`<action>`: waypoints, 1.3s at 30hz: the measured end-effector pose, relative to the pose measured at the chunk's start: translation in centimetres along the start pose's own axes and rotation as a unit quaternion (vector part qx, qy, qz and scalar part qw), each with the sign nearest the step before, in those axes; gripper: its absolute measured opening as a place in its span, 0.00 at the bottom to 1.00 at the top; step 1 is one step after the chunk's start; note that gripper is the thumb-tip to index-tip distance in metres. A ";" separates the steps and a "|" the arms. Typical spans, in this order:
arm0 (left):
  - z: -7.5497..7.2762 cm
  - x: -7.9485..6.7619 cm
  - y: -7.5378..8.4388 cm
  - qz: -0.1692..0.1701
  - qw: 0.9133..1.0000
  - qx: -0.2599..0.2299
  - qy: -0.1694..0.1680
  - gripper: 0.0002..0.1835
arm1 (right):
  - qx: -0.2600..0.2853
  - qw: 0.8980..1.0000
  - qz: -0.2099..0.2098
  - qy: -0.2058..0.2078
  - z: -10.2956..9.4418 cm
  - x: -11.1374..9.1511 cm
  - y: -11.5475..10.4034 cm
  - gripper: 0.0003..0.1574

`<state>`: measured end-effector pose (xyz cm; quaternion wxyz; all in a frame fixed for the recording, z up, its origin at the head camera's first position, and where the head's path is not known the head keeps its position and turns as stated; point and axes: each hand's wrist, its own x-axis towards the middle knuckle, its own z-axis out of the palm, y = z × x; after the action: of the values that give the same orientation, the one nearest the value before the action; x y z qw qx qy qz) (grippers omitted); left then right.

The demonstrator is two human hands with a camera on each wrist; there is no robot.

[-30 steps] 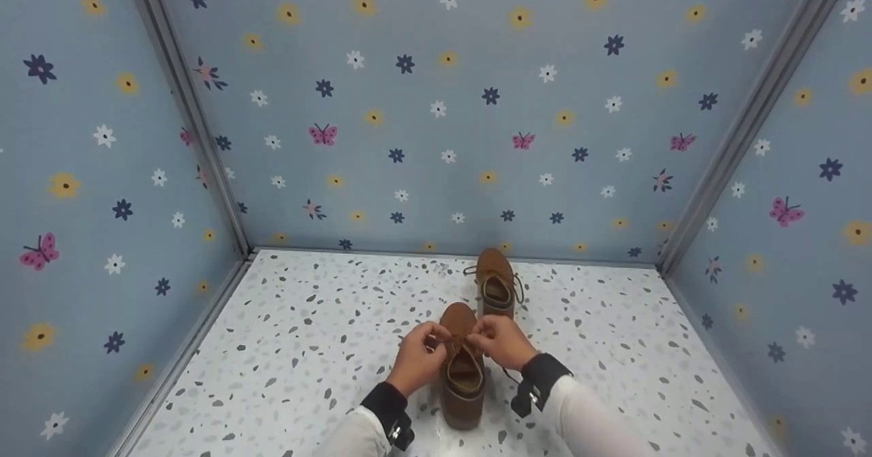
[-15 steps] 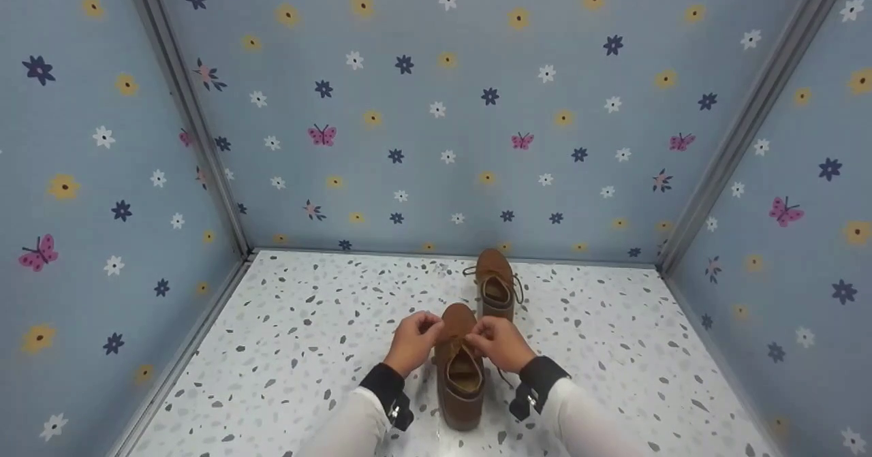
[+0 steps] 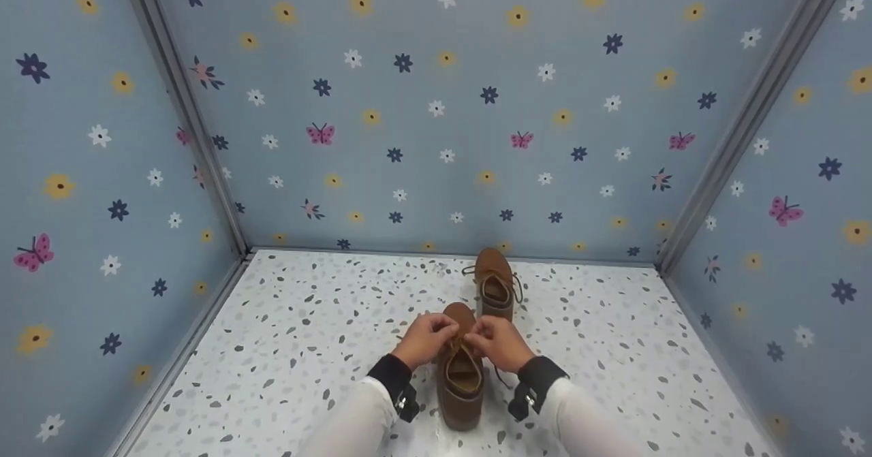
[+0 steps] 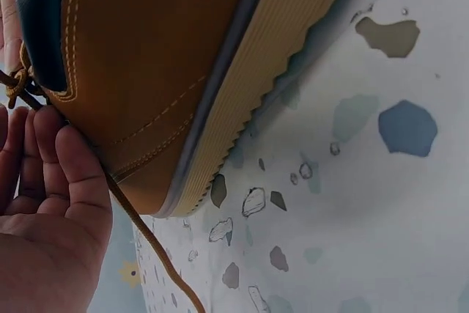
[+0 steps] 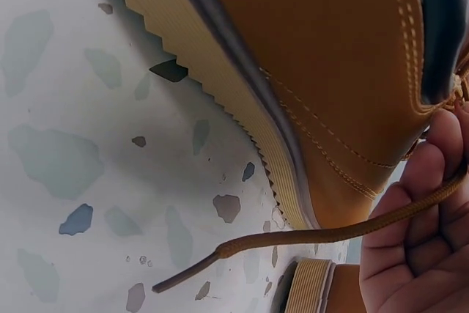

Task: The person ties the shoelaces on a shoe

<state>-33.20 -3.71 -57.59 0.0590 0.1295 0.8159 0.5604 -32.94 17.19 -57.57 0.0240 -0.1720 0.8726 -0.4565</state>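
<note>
A brown lace-up shoe (image 3: 462,408) stands on the speckled surface, toe pointing away from me. My left hand (image 3: 426,340) is over its lacing from the left, fingers curled at the shoelace. In the left wrist view, a length of that shoelace (image 4: 157,248) trails down past the fingers, and a small knot (image 4: 18,87) sits just above the fingertips. From the right, my right hand (image 3: 503,344) pinches the shoelace near the same knot. Its loose end (image 5: 322,236) crosses the fingers and hangs out over the surface in the right wrist view. Both thumbs are mostly hidden in the wrist views.
A second brown shoe (image 3: 493,265) with loose laces stands behind and slightly right, close to the back wall. Blue flower-print panels (image 3: 436,130) enclose the white speckled surface (image 3: 327,321) at the back and both sides, with grey posts (image 3: 197,123) at the corners.
My left hand first drew up and left off the lacing, then came back right to the knot. My right hand stays almost in place at the lace.
</note>
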 end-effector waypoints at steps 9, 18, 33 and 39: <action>-0.2 -0.1 0.4 -0.001 1.000 0.017 -0.016 0.10 | 0.005 1.000 -0.004 0.000 0.1 0.0 0.0 0.11; -0.3 -0.4 0.1 -0.007 1.000 -0.002 -0.025 0.10 | 0.008 1.000 0.005 -0.009 0.1 -0.1 0.2 0.10; -0.1 -0.9 -0.6 -0.039 0.998 -0.051 -0.030 0.10 | -0.030 0.999 -0.020 -0.014 -1.0 -0.7 0.5 0.08; -0.2 -1.0 -0.9 -0.041 0.995 -0.081 -0.031 0.10 | -0.045 0.999 -0.020 -0.024 -1.5 -1.2 0.5 0.06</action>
<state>-32.44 -4.44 -58.35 0.1176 0.1078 0.7705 0.6171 -32.29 19.04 -57.26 0.0284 -0.2010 0.8879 -0.4129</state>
